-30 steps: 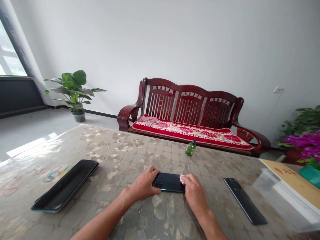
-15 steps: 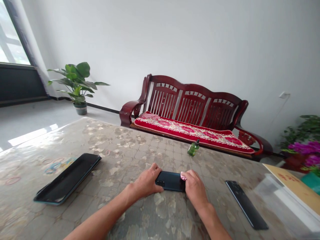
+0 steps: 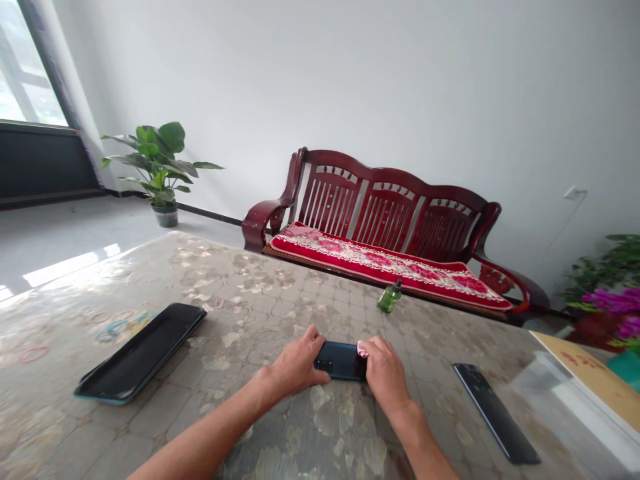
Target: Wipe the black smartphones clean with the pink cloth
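A dark blue smartphone (image 3: 344, 361) lies back side up on the table before me, its camera block toward the left end. My left hand (image 3: 303, 360) grips that end between thumb and fingers. Over the right end, my right hand (image 3: 386, 370) is closed on a small pink cloth (image 3: 363, 349), which touches the phone's back. Most of the cloth is hidden inside the fingers. Beyond the hands stands a small green bottle (image 3: 389, 297) with a dark top.
A black tablet (image 3: 145, 353) in a case lies at left, beside several coloured rubber bands (image 3: 116, 328). To the right are another dark phone (image 3: 495, 412) and a tan box (image 3: 590, 373) with clear plastic. A red wooden bench (image 3: 385, 220) stands past the table's far edge.
My right hand with the pink cloth has shifted slightly left along the phone's back. The left hand keeps its hold. The whole view has moved a little.
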A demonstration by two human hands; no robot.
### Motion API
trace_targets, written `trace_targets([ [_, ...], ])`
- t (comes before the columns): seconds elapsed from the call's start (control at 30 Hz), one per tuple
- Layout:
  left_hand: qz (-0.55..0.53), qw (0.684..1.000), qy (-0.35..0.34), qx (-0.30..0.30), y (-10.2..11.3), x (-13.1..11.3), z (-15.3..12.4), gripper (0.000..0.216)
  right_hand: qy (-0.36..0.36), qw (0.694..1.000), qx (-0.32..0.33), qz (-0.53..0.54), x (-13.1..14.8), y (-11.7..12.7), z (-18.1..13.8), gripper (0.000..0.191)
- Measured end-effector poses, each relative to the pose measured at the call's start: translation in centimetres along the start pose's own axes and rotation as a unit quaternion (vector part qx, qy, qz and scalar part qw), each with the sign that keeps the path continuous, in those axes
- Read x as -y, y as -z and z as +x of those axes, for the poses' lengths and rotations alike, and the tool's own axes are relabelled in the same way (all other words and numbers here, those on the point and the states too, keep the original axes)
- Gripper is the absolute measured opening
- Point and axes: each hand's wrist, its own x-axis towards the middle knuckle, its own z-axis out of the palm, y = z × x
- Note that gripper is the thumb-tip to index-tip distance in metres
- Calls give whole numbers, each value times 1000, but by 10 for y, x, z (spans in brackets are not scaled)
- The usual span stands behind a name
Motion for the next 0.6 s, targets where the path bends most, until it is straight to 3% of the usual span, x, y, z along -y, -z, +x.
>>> trace_targets([
  [0.3, 3, 1000, -16, -24, -7, 4, 0, 45, 38, 999, 23, 29, 40, -12, 10, 29],
  [0.6, 14, 1000, -13, -19, -6, 4, 2, 49, -29, 999, 22, -3, 6, 3, 8, 34],
])
